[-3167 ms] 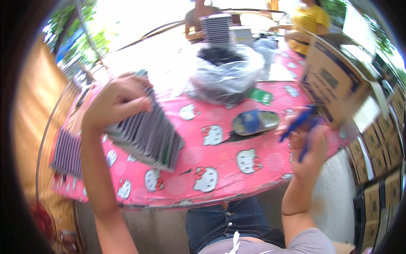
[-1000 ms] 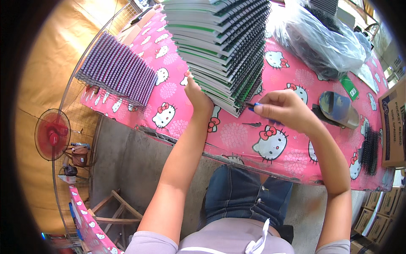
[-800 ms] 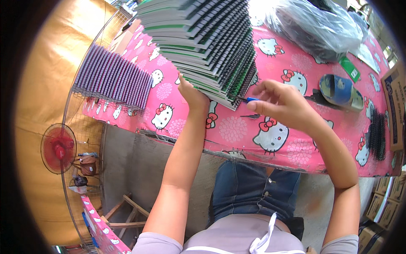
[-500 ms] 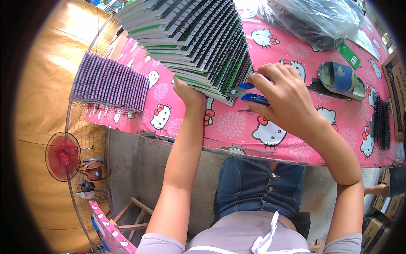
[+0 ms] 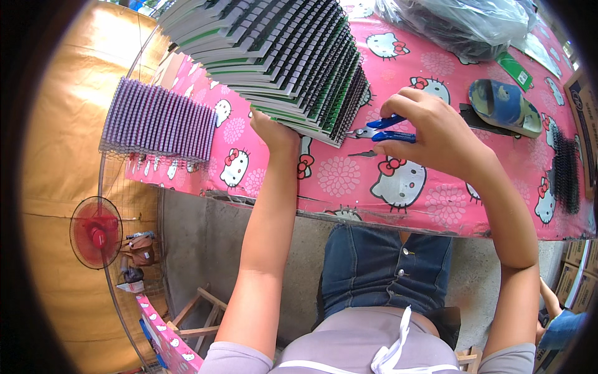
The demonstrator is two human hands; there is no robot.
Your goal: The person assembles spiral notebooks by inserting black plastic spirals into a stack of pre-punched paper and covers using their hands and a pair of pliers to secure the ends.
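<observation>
A tall leaning stack of spiral notebooks (image 5: 293,75) with black wire bindings and green-and-white edges stands on the pink table. My left hand (image 5: 274,132) grips the stack's near lower edge; most of its fingers are hidden under the notebooks. In my right hand (image 5: 430,121) is a pair of blue-handled wire cutters (image 5: 393,136). Their jaws point left, close beside the bottom corner of the stack, at the end of the lowest bindings. Below them, by my right thumb, a small dark pointed thing (image 5: 361,154) lies on the tablecloth.
Another spiral-bound stack (image 5: 159,121), with purplish bindings, stands at the left. To the right are a blue patterned slipper (image 5: 504,106), loose black coils (image 5: 565,171) and a carton (image 5: 584,124). Clear plastic (image 5: 461,28) covers the back. A person (image 5: 564,327) is partly visible at lower right.
My right hand has drawn the wire cutters slightly right, off the stack's corner, and their handles are nearer together. My left hand keeps its place on the stack.
</observation>
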